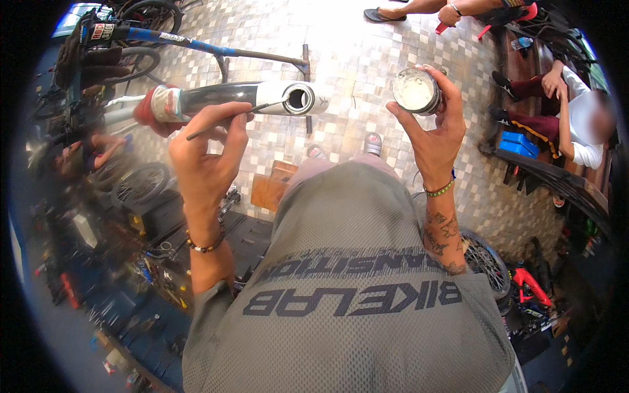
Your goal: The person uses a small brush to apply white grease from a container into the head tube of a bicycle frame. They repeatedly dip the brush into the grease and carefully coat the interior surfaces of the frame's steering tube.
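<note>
My left hand pinches a thin dark brush like a pencil. The brush tip reaches the near side of the round open end of a tube on a black and white bicycle frame; whether it touches the rim I cannot tell. My right hand grips a small round jar, lidless and tilted so its off-white, paste-like contents face up. The jar is right of the frame, apart from it. A red and white cloth is wrapped round the frame's left part.
Beyond the frame runs a blue bar with a T-shaped foot. A person sits on the right bench near a blue box; another person's leg shows at the top. Wheels and bike parts lie lower right; a cluttered, blurred workbench fills the left.
</note>
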`<action>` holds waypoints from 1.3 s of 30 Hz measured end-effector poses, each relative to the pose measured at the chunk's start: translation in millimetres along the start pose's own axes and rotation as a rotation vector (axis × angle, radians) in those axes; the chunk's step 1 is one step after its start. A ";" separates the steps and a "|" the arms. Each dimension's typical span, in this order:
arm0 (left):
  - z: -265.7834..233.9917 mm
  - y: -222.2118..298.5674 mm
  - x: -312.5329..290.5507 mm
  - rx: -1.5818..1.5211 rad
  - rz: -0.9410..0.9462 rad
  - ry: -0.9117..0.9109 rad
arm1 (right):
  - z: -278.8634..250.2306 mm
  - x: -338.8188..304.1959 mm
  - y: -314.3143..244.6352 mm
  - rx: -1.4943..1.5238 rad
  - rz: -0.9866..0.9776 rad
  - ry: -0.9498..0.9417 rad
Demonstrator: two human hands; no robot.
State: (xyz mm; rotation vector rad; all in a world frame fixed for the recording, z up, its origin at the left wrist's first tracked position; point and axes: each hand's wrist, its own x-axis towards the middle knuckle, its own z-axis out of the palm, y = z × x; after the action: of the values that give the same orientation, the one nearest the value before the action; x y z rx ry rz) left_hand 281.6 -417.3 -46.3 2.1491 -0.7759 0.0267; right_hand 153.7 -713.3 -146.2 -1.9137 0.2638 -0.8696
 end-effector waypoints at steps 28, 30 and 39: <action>-0.6 12.2 17.0 0.048 -0.003 -0.028 | -5.4 3.1 13.2 0.031 -0.009 -0.013; -0.1 12.4 18.9 0.059 0.020 -0.024 | -6.4 3.2 13.9 0.028 -0.009 -0.012; -3.7 18.9 14.7 0.076 0.003 -0.099 | -12.2 1.3 13.7 0.022 0.033 -0.063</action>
State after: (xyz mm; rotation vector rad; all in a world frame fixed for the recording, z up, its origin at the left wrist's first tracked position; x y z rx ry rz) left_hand 284.2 -431.1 -26.5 2.2350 -0.8480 -0.0497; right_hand 148.9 -729.2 -154.0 -1.9079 0.2464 -0.7852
